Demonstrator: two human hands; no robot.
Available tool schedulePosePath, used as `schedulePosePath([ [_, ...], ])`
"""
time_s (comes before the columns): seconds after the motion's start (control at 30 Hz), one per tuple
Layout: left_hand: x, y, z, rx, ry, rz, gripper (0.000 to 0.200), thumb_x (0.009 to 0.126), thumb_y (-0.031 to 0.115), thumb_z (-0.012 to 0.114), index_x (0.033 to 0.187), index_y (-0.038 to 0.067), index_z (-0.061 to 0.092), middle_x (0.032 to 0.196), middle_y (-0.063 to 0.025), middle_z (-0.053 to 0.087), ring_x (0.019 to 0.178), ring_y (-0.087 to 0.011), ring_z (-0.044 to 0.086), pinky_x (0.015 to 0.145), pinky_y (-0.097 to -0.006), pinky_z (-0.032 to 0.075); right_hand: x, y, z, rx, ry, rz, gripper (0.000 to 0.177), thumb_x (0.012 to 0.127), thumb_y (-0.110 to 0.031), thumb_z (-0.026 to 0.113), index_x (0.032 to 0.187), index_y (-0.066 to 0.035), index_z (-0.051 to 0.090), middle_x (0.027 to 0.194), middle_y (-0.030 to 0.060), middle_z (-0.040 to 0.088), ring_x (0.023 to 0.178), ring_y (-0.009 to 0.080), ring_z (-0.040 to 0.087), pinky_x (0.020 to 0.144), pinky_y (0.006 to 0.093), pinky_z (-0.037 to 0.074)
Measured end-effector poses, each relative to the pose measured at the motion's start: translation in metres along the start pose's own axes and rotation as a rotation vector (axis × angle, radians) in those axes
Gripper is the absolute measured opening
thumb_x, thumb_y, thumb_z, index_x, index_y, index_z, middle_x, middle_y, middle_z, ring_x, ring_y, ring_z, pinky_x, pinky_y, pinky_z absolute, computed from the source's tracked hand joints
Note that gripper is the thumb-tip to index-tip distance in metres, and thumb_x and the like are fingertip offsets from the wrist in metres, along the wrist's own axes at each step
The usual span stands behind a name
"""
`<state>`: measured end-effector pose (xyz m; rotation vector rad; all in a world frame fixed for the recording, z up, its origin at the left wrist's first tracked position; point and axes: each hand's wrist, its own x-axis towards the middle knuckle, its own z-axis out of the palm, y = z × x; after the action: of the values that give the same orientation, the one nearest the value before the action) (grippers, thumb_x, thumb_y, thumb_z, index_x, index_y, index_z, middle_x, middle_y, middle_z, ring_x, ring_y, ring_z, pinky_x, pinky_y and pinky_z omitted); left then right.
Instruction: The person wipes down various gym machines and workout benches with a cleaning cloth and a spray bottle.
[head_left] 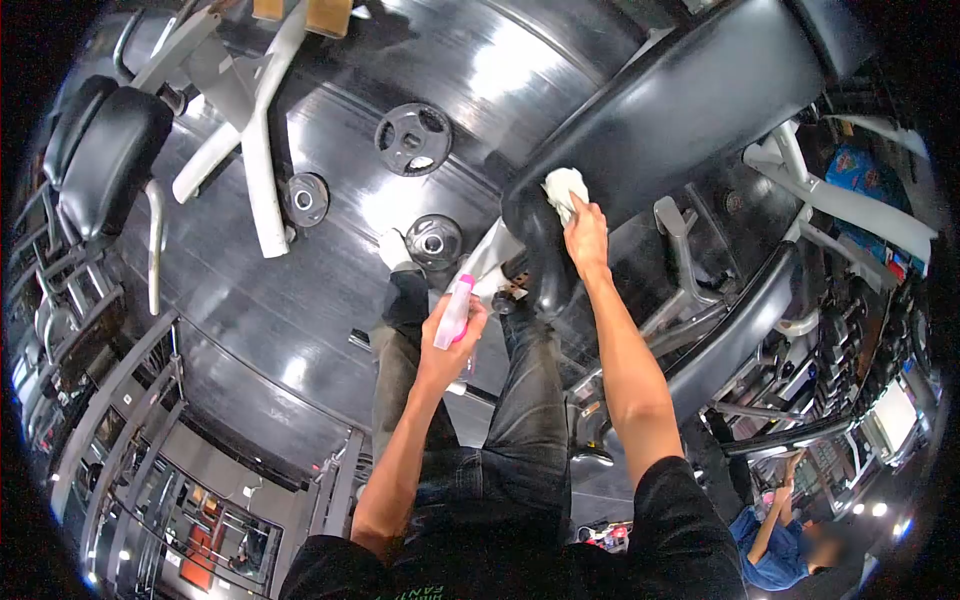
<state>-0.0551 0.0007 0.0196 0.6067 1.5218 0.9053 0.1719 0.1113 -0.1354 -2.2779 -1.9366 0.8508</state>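
Observation:
My right hand [586,235] is closed on a crumpled white cloth [566,190], which rests against the near end of a black padded bench [680,110]. Lower and to the left, my left hand [452,338] grips a clear spray bottle with a pink nozzle [458,312], held above my legs and away from the bench. The bench's pale metal frame [497,250] shows between the two hands.
Round weight plates [413,139] lie on the dark floor [250,290] ahead. Another padded machine [115,150] stands at the left, with metal rails below it. At the lower right is a person in a blue shirt [770,550].

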Motion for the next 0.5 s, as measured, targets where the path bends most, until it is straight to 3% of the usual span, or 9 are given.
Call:
schedulePosePath([
  [0.2, -0.01, 0.014, -0.054, 0.026, -0.132, -0.013, 0.015, 0.086, 0.004, 0.064, 0.099, 0.001, 0.058, 0.085, -0.0012, 0.062, 0.076, -0.0064, 0.055, 0.068, -0.0227, 0.045, -0.096, -0.056, -0.037, 0.006, 0.007, -0.206, 0.038, 0.08, -0.003, 0.056, 0.114, -0.018, 0.061, 0.096, 0.0147, 0.054, 0.09, 0.0346, 0.054, 0.079, 0.0437, 0.048],
  [0.27, -0.014, 0.017, -0.072, 0.06, -0.214, -0.071, 0.016, 0.085, 0.005, 0.065, 0.1, 0.002, 0.059, 0.085, -0.0003, 0.062, 0.076, -0.0054, 0.055, 0.068, -0.0222, 0.045, -0.128, -0.068, -0.045, -0.04, -0.112, -0.211, 0.034, 0.08, -0.004, 0.054, 0.109, -0.018, 0.063, 0.094, 0.0112, 0.057, 0.089, 0.0326, 0.056, 0.076, 0.0433, 0.051],
  [0.33, -0.019, 0.027, -0.078, 0.094, -0.246, -0.075, 0.017, 0.085, 0.005, 0.065, 0.1, 0.002, 0.059, 0.086, -0.0005, 0.062, 0.077, -0.006, 0.056, 0.069, -0.0227, 0.046, -0.155, -0.076, -0.049, 0.029, -0.212, -0.17, 0.027, 0.082, -0.011, 0.052, 0.105, -0.016, 0.066, 0.096, 0.0144, 0.063, 0.092, 0.0325, 0.061, 0.078, 0.0426, 0.052],
  [0.43, -0.028, 0.021, -0.078, 0.097, -0.25, 0.002, 0.018, 0.084, 0.005, 0.066, 0.101, 0.001, 0.06, 0.087, -0.0017, 0.063, 0.081, -0.0081, 0.059, 0.074, -0.0247, 0.048, -0.181, -0.06, -0.035, 0.016, -0.548, 0.134, 0.033, 0.084, -0.028, 0.049, 0.106, -0.009, 0.066, 0.098, 0.021, 0.065, 0.095, 0.0383, 0.061, 0.087, 0.0459, 0.048],
  [0.5, -0.037, 0.018, -0.075, 0.091, -0.227, -0.025, 0.019, 0.084, 0.005, 0.067, 0.101, 0.0, 0.06, 0.089, -0.0029, 0.064, 0.084, -0.0095, 0.06, 0.076, -0.0258, 0.049, -0.191, -0.045, -0.027, -0.025, -0.585, 0.111, 0.035, 0.084, -0.031, 0.049, 0.107, -0.009, 0.066, 0.097, 0.0225, 0.065, 0.095, 0.0392, 0.061, 0.087, 0.0464, 0.047],
])
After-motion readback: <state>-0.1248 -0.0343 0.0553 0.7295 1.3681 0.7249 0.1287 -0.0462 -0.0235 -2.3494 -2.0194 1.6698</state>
